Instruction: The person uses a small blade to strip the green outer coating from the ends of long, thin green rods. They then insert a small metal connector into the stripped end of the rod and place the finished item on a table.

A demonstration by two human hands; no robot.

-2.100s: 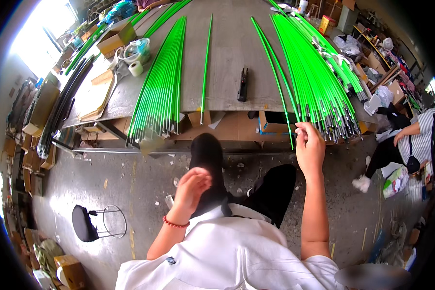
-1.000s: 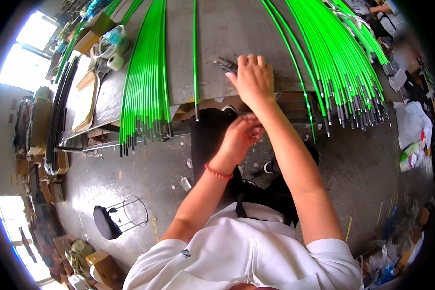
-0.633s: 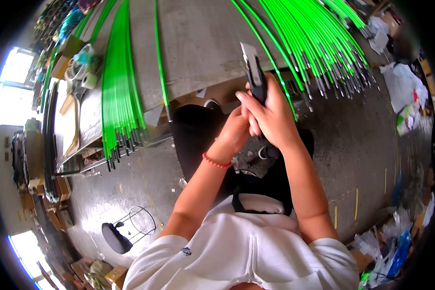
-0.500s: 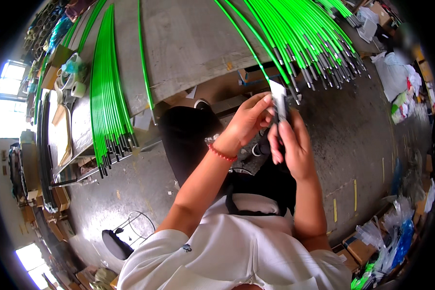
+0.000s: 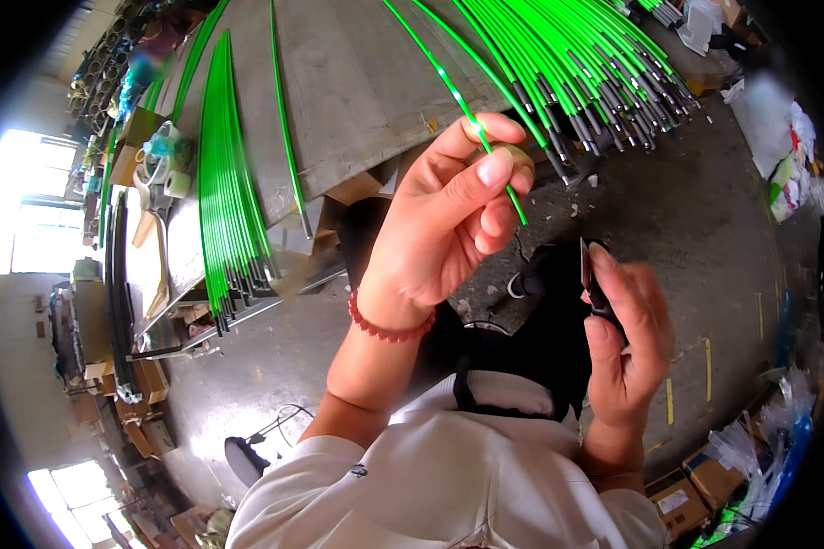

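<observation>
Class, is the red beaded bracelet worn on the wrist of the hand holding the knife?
No, the bracelet circles the wrist of the left hand, while the right hand holds the knife.

The green rod [image 5: 450, 87] in my left fingers [image 5: 495, 168] looks like smooth, glossy plastic; the cutter [image 5: 601, 302] in my right hand [image 5: 638, 343] has a metal blade [image 5: 585, 259] and plastic-looking handle. The tabletop [image 5: 348, 101] looks matt and smudged, my shirt [image 5: 439, 457] matt cloth, my bracelet [image 5: 389, 335] smooth beads.

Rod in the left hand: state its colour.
The rod in the left hand is bright green, clearest in the head view.
</observation>
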